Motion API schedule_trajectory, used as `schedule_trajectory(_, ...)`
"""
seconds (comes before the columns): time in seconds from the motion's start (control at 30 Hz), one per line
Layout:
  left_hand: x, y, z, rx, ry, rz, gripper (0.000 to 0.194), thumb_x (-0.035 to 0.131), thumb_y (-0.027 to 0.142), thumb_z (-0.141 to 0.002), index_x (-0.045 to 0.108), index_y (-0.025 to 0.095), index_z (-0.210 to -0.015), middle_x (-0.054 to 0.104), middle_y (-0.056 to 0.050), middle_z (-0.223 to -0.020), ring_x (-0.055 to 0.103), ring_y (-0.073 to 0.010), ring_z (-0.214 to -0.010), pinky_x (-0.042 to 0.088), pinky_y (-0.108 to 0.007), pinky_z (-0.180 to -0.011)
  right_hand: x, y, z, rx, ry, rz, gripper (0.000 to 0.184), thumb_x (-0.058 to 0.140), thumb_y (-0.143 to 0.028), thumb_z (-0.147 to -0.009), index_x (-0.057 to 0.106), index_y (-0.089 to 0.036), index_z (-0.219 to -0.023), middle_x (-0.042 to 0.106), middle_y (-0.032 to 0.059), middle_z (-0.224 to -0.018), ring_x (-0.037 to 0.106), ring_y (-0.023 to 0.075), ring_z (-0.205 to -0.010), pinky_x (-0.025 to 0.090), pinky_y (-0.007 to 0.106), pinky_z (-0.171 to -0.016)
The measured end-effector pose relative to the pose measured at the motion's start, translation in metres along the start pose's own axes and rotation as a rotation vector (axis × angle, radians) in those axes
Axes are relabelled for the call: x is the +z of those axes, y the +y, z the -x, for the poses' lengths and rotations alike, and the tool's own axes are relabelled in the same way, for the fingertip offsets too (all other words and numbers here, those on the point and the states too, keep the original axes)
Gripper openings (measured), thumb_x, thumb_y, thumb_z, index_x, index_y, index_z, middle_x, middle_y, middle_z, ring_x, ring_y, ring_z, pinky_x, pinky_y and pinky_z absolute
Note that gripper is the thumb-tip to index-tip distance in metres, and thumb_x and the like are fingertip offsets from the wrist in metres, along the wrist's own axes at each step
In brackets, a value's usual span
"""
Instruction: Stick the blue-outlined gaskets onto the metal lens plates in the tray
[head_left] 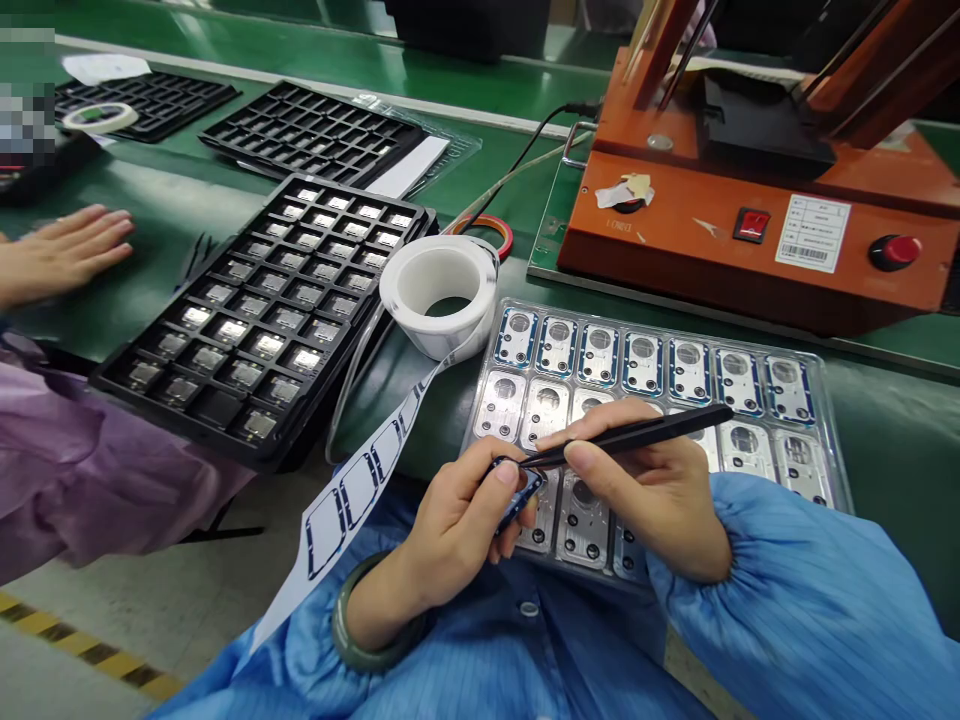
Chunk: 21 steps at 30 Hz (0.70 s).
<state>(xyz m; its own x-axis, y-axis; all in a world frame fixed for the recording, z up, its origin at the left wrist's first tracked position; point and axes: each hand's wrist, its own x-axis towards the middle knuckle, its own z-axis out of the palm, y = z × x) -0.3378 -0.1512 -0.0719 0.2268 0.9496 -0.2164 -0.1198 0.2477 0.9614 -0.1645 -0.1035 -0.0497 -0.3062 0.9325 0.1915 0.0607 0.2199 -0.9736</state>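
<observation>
My left hand is closed round a small metal part with a blue film, held above the near edge of a clear tray of similar parts. My right hand pinches black tweezers, their tip touching the part in my left hand. The tray's far row carries blue-edged parts; the nearer rows are bare metal. A white roll of label tape stands to the left of the tray, and its strip of blue-outlined stickers trails down over my left sleeve.
A black tray of small shiny components lies to the left, two more black trays behind it. An orange press machine stands at the back right. Another person's hand rests flat at far left, above a purple sleeve.
</observation>
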Motion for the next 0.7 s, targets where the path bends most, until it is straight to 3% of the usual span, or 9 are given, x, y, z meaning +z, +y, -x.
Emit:
schedule_trajectory(0.37,0.0019,-0.0004,-0.0033,0.001,0.037,0.009,0.025,0.044,0.043,-0.093,0.053,0.02,-0.089,0.059,0.004,-0.061,0.049,-0.0065,-0.039,0.038,-0.016,-0.036,0.0014,-0.0014,0.0027,-0.053,0.011,0.012,0.013,0.066,-0.017,-0.084,0.064,-0.026,-0.093,0.071,-0.0008,-0.087,0.069,0.0157,-0.079,0.056,0.027,-0.07)
schedule_trajectory(0.7,0.0013,-0.002,-0.0024,0.038,0.022,0.065,0.024,0.044,0.039,-0.094,0.055,0.02,-0.086,0.057,0.005,-0.057,0.048,-0.0061,-0.039,0.038,-0.015,-0.036,0.0004,-0.0031,0.0027,-0.362,-0.087,0.046,0.03,0.064,-0.005,-0.078,0.062,-0.023,-0.102,0.075,0.0029,-0.092,0.071,0.0178,-0.088,0.059,0.026,-0.075)
